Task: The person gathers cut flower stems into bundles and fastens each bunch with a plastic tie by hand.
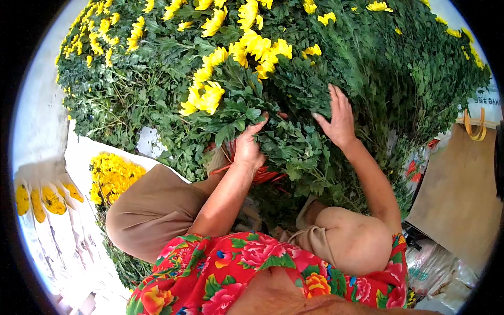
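Thickly, foliage [299, 144] crowds the left hand [248, 148], clasping leafy stems [232, 116], and splayed right hand [340, 122].

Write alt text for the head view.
A person's left hand clasps leafy stems; the right hand, open, is at a large heap of yellow-flowered greenery. Red strips show beside the left wrist, and white-wrapped yellow flowers at the far left.
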Available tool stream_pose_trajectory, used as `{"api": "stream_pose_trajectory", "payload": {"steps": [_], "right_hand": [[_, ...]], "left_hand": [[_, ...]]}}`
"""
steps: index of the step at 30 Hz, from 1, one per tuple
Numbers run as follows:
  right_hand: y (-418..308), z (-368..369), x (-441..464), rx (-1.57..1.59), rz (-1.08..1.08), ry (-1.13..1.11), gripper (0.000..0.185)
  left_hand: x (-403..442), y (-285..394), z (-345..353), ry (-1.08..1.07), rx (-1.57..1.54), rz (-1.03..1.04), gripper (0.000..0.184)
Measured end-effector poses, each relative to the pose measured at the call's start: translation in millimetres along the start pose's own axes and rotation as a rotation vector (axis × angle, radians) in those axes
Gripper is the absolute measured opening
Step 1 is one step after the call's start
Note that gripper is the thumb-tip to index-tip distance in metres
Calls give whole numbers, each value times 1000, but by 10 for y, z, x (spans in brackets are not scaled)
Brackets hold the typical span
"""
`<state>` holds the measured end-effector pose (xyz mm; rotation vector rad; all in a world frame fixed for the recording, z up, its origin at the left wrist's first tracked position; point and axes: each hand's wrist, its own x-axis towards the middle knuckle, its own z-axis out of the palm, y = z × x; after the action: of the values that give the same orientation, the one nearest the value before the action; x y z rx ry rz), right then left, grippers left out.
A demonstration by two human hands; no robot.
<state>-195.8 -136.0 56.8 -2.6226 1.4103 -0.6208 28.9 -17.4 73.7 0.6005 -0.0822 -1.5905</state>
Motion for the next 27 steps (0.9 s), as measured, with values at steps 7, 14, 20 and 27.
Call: {"api": "stream_pose_trajectory", "payload": {"steps": [7, 14, 20, 27], "right_hand": [[291, 60, -26, 144, 38, -135, 72], [-69, -1115, -84, 469, 376, 188, 45], [-947, -1513, -87, 510, -60, -86, 42], [-982, -860, -363, 367, -101, -107, 50]], "left_hand": [[-14, 1, -28, 20, -36, -35, 35], [18, -110, -139, 46, -68, 16, 42], [-62, -30, -52, 116, -24, 60, 39], [-29, -260, -674, -143, 913, 247, 69]]}}
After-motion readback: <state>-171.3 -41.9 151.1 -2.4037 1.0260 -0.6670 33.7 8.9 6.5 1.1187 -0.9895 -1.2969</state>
